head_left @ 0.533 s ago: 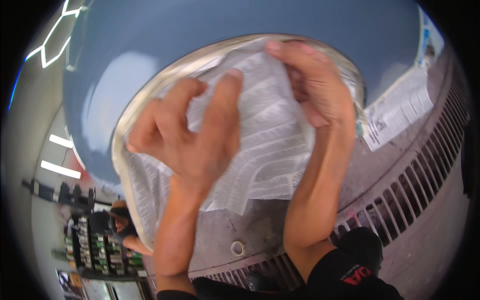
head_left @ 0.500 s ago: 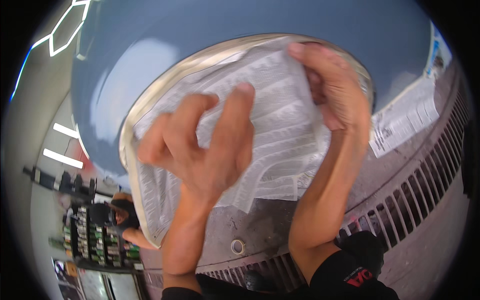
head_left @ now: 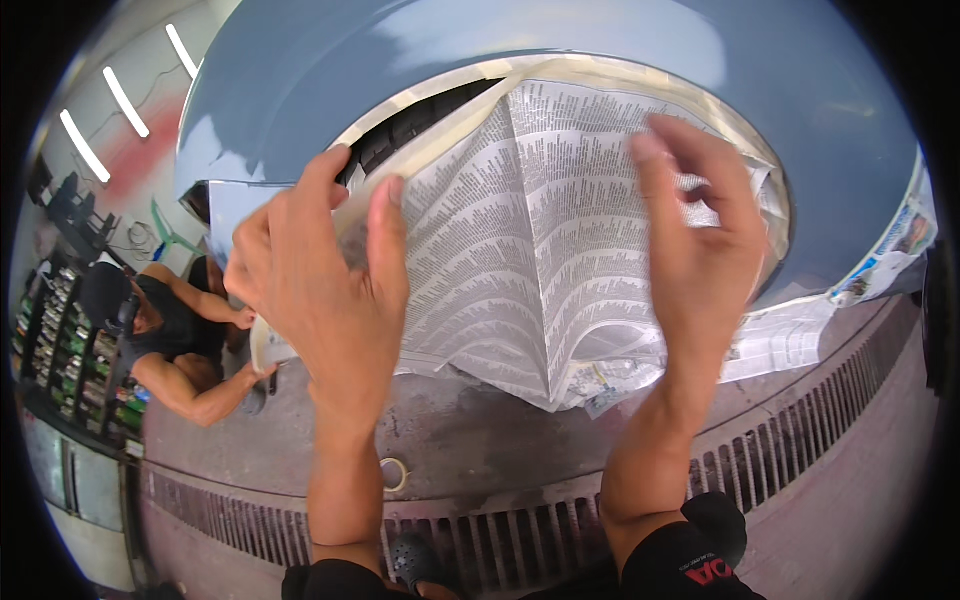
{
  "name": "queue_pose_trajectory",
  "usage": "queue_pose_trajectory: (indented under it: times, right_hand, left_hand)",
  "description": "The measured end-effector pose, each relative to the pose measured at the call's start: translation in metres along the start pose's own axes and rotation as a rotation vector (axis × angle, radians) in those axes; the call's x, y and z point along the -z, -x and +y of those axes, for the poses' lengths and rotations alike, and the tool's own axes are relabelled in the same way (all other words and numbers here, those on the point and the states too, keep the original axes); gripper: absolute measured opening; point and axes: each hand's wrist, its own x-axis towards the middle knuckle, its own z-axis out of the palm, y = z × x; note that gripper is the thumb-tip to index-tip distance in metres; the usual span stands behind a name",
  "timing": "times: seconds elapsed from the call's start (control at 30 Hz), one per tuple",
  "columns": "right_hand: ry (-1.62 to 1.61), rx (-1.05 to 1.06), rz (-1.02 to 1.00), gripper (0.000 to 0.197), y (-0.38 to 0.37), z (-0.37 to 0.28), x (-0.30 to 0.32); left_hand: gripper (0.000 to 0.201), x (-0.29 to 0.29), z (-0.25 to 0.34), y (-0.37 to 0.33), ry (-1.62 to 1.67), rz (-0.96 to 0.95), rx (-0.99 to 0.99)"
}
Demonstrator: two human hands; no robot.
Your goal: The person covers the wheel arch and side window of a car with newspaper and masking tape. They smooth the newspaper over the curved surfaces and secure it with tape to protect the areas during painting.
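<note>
A sheet of printed newspaper (head_left: 490,220) with a centre crease covers much of the wheel arch in a blue-grey car body (head_left: 560,30). Pale masking tape (head_left: 455,130) runs along the sheet's upper left edge, which stands away from the arch and leaves a dark gap (head_left: 420,125). My left hand (head_left: 320,270) is at that taped edge, thumb and fingers apart. Over the right part of the paper is my right hand (head_left: 705,230), slightly blurred, its fingers curved and apart, holding nothing I can see. Whether either hand touches the paper is unclear.
At left a crouching person (head_left: 180,330) holds the sheet's taped lower left end. A tape roll (head_left: 396,475) lies on the floor beside a slotted drain grate (head_left: 500,545). More newspaper (head_left: 780,340) hangs low at right. Shelves of bottles (head_left: 75,350) stand far left.
The paper's upper left edge has come away from the arch, opening a dark gap. My hands have moved farther apart. The view has shifted, showing more of the other person.
</note>
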Motion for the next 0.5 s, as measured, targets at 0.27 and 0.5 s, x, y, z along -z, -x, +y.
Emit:
queue_pose_trajectory:
  times: [0.27, 0.5]
  right_hand:
    - [0.245, 0.472, -0.024, 0.028, -0.006, -0.023, -0.071]
    - [0.407, 0.436, -0.07, 0.026, -0.006, -0.043, -0.076]
  left_hand:
    - [0.019, -0.041, -0.05, -0.02, 0.261, 0.105, -0.136]
    - [0.015, -0.061, -0.056, -0.017, 0.341, 0.193, -0.044]
